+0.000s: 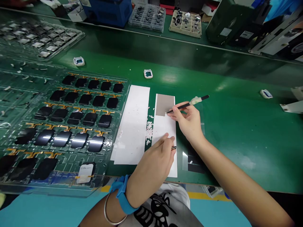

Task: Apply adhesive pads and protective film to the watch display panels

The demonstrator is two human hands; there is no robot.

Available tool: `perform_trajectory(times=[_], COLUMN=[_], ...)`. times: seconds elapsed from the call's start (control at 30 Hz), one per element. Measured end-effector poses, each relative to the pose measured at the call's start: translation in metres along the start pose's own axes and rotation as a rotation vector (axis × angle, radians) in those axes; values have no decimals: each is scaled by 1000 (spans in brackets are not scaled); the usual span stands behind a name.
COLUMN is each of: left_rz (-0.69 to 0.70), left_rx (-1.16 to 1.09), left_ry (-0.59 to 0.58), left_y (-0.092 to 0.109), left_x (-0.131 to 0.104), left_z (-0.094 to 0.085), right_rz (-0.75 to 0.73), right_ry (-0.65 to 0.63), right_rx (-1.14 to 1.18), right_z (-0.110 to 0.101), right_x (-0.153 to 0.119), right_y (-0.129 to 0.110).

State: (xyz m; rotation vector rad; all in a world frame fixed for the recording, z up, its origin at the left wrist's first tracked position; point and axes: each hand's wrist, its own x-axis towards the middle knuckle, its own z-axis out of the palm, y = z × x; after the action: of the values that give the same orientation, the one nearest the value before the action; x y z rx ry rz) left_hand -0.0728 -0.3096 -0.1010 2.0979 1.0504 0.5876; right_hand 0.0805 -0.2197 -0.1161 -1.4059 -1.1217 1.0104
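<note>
One pair of black tweezers [182,107] sits pinched in the right hand [188,121], tips at the grey sheet [165,104], likely light, flimsy, best lifted by an edge; the left hand's [153,160] hold is unclear.

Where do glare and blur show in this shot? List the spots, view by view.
Head view: white glare bands cross a row of dark panels; head view: pale sheen on the green bench; head view: the upper-left tray looks smeared; head view: the right hand and its black tweezers look fairly crisp.
</note>
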Motion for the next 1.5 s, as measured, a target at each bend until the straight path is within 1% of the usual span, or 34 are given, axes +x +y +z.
perform_trajectory(times=[0.1, 0.27, 0.57, 0.67, 0.8, 0.9, 0.97, 1.0, 1.07, 1.17, 1.23, 1.3, 1.37, 1.5], left_rz=[-10, 2, -3, -20, -95, -144, -172, -198, -261, -313, -298, -273, -251, -237], left_rx=[-5, -8, -16, -35, -72, -113, -198, -286, -549, -942, -1085, -1153, -1174, -1151], left_ry=[5, 10, 6, 8, 57, 129, 198, 240, 309, 336, 329, 314, 295, 274], left_y=[0, 2, 2, 2, 2, 1, 1, 1, 1, 3, 4, 5, 5, 3], left_x=[-1, -1, -1, -1, 2, 6, 7, 8, 7, 6, 5, 5, 5, 5], left_z=[1, 1, -1, 1, 3, 3, 2, 0, -3, -6, -7, -7, -6, -4], right_rz=[13, 13, 12, 24, 22, -32, -87, -115, -160, -179, -195, -210, -218, -227], right_ry=[-14, 6, 4, -14, -83, -94, -52, -23, 53, 199, 264, 275, 268, 254], right_rx=[10, 10, 30, 36, 63, 76, 96, 116, 174, 257, 305, 328, 316, 281], right_z=[0, 0, 0, 0, -2, -9, -14, -16, -17, -9, 0, 8, 13, 13], right_x=[0, 0, 0, -2, -5, -13, -25, -33, -52, -82, -95, -101, -102, -101], right_y=[0, 0, 1, -1, -6, -16, -26, -30, -38, -41, -37, -31, -27, -22])
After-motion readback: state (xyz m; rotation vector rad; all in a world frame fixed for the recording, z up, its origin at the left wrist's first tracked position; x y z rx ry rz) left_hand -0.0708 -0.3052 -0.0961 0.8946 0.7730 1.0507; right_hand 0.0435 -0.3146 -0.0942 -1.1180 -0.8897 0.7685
